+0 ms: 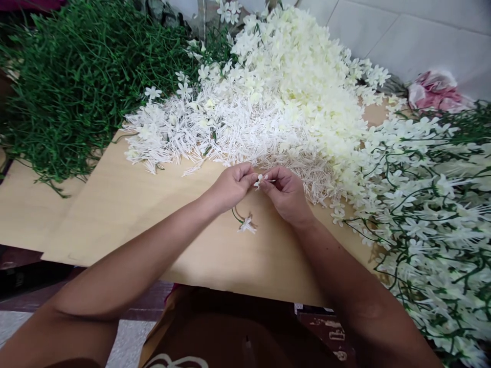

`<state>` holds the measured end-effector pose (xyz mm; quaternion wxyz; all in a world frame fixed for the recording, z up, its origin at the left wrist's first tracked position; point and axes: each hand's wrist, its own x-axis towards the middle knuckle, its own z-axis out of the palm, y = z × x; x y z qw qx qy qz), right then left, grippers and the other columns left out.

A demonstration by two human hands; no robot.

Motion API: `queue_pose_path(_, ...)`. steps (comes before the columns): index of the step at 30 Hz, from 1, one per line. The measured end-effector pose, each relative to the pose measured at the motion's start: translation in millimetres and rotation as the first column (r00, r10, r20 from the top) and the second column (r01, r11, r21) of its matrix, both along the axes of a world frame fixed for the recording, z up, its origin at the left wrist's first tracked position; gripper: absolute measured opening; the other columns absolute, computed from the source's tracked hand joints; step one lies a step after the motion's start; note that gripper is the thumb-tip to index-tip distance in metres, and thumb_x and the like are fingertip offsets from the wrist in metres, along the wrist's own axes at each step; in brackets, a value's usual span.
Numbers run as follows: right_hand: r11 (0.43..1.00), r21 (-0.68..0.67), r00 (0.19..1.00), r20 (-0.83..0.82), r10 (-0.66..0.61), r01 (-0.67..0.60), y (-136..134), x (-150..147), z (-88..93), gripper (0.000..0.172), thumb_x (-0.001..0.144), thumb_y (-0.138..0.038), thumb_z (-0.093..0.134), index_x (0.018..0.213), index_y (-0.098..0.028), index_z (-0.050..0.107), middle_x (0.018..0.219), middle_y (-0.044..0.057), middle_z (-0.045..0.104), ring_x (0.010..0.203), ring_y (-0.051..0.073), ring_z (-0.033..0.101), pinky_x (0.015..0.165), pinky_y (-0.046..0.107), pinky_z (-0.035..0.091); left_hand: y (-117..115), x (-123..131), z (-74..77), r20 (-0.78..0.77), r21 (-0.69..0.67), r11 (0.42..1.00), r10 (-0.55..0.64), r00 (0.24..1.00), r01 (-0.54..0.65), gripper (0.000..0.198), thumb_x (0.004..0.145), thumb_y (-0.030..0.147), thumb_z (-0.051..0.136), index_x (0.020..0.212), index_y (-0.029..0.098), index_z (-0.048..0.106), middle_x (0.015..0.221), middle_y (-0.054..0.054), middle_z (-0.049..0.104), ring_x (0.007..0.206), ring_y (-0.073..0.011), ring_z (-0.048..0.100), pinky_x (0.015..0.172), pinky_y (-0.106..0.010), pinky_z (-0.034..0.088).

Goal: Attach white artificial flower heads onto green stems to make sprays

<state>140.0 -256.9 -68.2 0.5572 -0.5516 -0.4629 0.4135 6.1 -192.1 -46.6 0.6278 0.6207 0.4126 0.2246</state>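
My left hand (240, 183) and my right hand (284, 191) meet above the board, fingertips pinched together. Between them is a small white artificial flower (260, 179), gripped by both hands. Below my left hand a thin green stem (237, 215) curves down to a white flower head (247, 225) close to the board; its upper end is hidden behind the hand. Just beyond my fingers spreads a heap of loose white stamen pieces (238, 125), with a pile of cream-white petals (307, 76) behind it.
A big heap of green plastic stems (76, 76) covers the left. On the right lie many assembled white flowers on stems (422, 225). The tan board (153, 204) ends near my lap. A pink and white plastic bag (439, 92) rests by the tiled wall (414, 41).
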Motion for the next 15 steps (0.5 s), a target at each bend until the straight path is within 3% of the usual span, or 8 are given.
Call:
queue_pose_path(6,0.999,0.008,0.997,-0.061,0.054,-0.054,-0.4,3.7,2.1,0.032,0.068,-0.044,0.079,0.069,-0.021,0.056,0.075,0.000,0.065,0.071,0.013,0.060,0.071,0.030,0.050,-0.3,-1.1,1.2,0.001,-0.021,1.000,-0.023,1.000,0.023,0.029,0.084,0.015,0.052,0.059,0.017,0.039,0.054,0.007,0.032,0.053,-0.0072,0.028,0.053,-0.023,0.022)
queue_pose_path(15,0.999,0.019,0.997,-0.062,-0.040,0.041,1.7,-3.5,-0.8,0.034,0.062,-0.041,0.084,0.066,-0.021,0.057,0.074,0.000,0.067,0.071,0.014,0.062,0.069,0.030,0.051,0.1,-0.2,-7.2,-0.008,0.064,0.998,-0.011,1.000,0.012,0.026,0.084,0.013,0.051,0.060,0.017,0.042,0.057,0.006,0.037,0.057,-0.0086,0.033,0.057,-0.024,0.026)
